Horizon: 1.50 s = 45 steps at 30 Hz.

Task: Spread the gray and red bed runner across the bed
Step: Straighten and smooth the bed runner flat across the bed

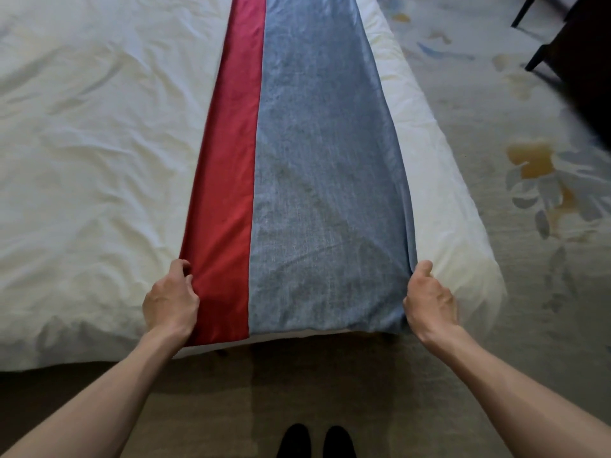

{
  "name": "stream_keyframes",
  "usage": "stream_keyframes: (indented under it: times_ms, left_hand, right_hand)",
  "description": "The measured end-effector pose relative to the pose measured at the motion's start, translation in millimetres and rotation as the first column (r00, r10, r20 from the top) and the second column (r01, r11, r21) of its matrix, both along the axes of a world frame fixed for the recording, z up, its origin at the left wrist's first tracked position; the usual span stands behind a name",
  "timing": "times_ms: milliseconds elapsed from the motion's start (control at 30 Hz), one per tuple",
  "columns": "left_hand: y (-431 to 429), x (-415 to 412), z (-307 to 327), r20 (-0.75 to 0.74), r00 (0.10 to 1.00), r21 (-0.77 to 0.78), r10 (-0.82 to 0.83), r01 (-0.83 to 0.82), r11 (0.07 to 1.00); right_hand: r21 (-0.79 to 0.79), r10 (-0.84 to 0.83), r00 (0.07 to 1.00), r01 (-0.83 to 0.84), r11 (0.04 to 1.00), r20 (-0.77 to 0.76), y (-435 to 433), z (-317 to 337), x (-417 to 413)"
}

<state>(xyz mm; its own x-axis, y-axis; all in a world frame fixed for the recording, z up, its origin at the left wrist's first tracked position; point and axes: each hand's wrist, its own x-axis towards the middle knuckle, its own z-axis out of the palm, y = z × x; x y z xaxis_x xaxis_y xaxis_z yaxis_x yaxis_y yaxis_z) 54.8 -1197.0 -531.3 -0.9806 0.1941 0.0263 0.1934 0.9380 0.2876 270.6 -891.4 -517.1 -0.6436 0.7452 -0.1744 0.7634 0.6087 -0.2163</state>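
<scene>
The bed runner [307,166] lies lengthwise away from me over the white bed [92,153], with a red stripe on its left and a wide blue-gray panel on its right. Its near end hangs a little over the bed's near edge. My left hand [170,297] grips the red edge near the near corner, fingers curled round the cloth. My right hand [429,300] grips the gray edge at the opposite side, thumb on top. The runner's far end runs out of view at the top.
A patterned carpet [529,180] with floral motifs lies to the right of the bed. Dark furniture legs [535,57] stand at the top right. My dark shoes [314,441] are on the floor right by the bed's near edge.
</scene>
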Motion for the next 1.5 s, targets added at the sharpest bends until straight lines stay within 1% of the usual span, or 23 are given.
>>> stream_keyframes:
  times_ms: [267,400,567,867,1100,1233,1333,1400,1500]
  left_hand:
    - [-22,42,-11,0.025,0.998,0.065,0.054,-0.056,0.996]
    - [-33,62,-18,0.041,0.991,0.075,0.127,-0.13,0.989]
    - [-42,82,-24,0.077,0.984,0.057,0.159,-0.164,0.985]
    - [-53,111,-31,0.12,0.976,0.067,0.181,-0.19,0.98]
    - [-52,105,-36,0.151,0.976,0.119,0.157,-0.175,0.977]
    - [-47,102,-37,0.154,0.977,0.134,0.146,-0.167,0.977]
    - [-40,101,-38,0.143,0.979,0.17,0.144,-0.168,0.971]
    - [-37,99,-40,0.143,0.979,0.22,0.143,-0.172,0.96]
    - [-32,93,-40,0.175,0.962,0.306,0.21,-0.256,0.917]
  right_hand:
    - [-0.007,-0.003,1.0,0.003,1.0,0.002,-20,-17,41]
    - [-0.042,-0.017,1.0,0.017,0.999,-0.001,-30,-23,60]
    - [-0.078,-0.066,0.998,0.066,0.995,-0.004,-39,-29,78]
    - [-0.098,-0.113,0.991,0.119,0.988,0.069,-47,-53,106]
    - [-0.092,-0.061,0.998,0.06,0.994,-0.015,-46,-60,102]
    - [-0.088,-0.068,0.997,0.064,0.994,-0.032,-48,-64,100]
    - [-0.085,-0.074,0.996,0.07,0.994,-0.043,-50,-63,99]
    - [-0.072,-0.063,0.997,0.06,0.996,-0.043,-51,-62,101]
    - [-0.049,-0.052,0.998,0.049,0.998,-0.042,-51,-63,103]
